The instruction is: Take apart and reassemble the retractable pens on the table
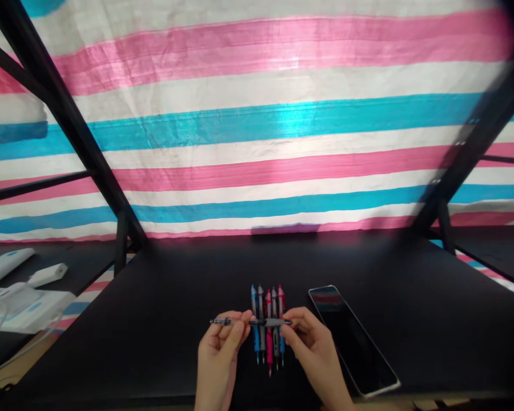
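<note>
Pinching a black-and-grey pen [263, 322] crosswise, with left hand [219, 348] closed on the barrel, clear end jutting out past the fingers, and right hand [312, 343] closed by thumb and fingertips at the dark end beyond the grey grip. Held directly over five pens [269, 342], laid side by side on a black table [175, 291], tips toward the camera, coloured blue, grey and pink, with the middle pink one set slightly nearer. Impossible to tell whether touching them. Just beside the right hand, a slanted, dark-screened phone [360, 348]. Farther off, at far left, white corded devices [43, 308]; on both sides, black frame bars [79, 131]; behind, a striped sheet [282, 165] in pink, white and blue.
</note>
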The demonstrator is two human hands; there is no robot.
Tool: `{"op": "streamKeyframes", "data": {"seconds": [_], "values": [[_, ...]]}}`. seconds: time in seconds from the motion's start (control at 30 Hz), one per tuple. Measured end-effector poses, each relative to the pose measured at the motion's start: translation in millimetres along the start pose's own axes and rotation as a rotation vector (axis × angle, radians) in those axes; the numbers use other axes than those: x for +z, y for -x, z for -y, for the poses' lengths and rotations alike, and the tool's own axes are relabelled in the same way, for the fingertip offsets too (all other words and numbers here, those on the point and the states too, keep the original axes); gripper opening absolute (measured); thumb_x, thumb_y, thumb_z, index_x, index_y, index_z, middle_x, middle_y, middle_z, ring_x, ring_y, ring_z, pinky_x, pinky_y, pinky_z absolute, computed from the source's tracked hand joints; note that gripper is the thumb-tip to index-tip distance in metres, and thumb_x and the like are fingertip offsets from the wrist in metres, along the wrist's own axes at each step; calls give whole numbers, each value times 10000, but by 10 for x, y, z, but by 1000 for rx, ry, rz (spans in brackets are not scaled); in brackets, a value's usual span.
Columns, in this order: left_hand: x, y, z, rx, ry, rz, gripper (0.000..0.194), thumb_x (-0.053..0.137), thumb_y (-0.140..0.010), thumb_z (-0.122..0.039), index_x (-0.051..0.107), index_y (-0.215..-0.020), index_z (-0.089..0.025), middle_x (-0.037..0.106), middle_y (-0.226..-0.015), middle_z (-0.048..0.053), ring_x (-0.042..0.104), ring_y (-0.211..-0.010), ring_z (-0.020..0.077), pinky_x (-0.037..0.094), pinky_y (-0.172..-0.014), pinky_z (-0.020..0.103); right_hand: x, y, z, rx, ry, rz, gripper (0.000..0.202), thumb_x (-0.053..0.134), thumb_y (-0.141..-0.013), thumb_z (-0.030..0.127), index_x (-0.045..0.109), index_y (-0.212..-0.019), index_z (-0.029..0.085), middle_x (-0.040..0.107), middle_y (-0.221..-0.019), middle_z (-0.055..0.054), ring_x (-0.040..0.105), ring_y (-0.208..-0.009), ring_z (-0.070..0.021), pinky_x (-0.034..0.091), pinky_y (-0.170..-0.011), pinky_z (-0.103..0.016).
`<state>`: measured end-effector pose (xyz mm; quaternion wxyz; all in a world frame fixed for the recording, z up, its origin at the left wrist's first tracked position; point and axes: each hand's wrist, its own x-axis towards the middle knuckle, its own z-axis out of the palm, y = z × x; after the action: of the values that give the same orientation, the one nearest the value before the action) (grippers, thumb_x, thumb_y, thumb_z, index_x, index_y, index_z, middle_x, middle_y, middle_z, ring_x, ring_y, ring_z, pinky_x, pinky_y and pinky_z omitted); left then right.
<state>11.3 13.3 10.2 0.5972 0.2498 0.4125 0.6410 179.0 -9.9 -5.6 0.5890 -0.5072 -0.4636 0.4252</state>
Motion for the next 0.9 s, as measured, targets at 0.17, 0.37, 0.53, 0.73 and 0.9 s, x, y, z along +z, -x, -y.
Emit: {"op": "streamKeyframes", "data": {"seconds": [0.17,0.37,0.53,0.73,0.9], "values": [[-26,-9,30,4,-14,28,388,977,-538,-344,750,-789,-157,800,-806,73,774,-859,226,612,-794,254,-12,-1,-11,36,-76,-6,341,721,-867,504,710,-883,164,683,-657,-42,571,-531,-145,415,-459,-220],[-11,-17,10,37,30,-47,399,980,-516,-382,754,-762,-163,783,-814,52,747,-812,188,605,-744,227,-74,-6,-99,34,-221,-157,302,785,-834,442,701,-971,186,639,-673,6,565,-519,-130,464,-517,-241],[0,-41,5,114,116,-146,401,989,-488,-381,766,-744,-167,754,-805,34,719,-755,159,604,-706,213,-84,9,-125,32,-296,-247,273,768,-861,440,716,-961,191,613,-645,13,557,-535,-134,455,-530,-250],[3,-43,11,129,149,-141,360,979,-531,-366,767,-745,-169,721,-809,21,706,-750,149,605,-725,224,-80,11,-94,38,-370,-270,266,797,-837,435,716,-929,199,627,-665,7,562,-548,-125,456,-531,-240],[-31,-70,45,129,135,-96,338,971,-556,-342,768,-770,-176,709,-808,14,707,-736,152,609,-720,232,-80,3,-82,26,-374,-263,256,795,-841,429,715,-925,201,616,-667,13,561,-549,-118,457,-536,-235]]}}
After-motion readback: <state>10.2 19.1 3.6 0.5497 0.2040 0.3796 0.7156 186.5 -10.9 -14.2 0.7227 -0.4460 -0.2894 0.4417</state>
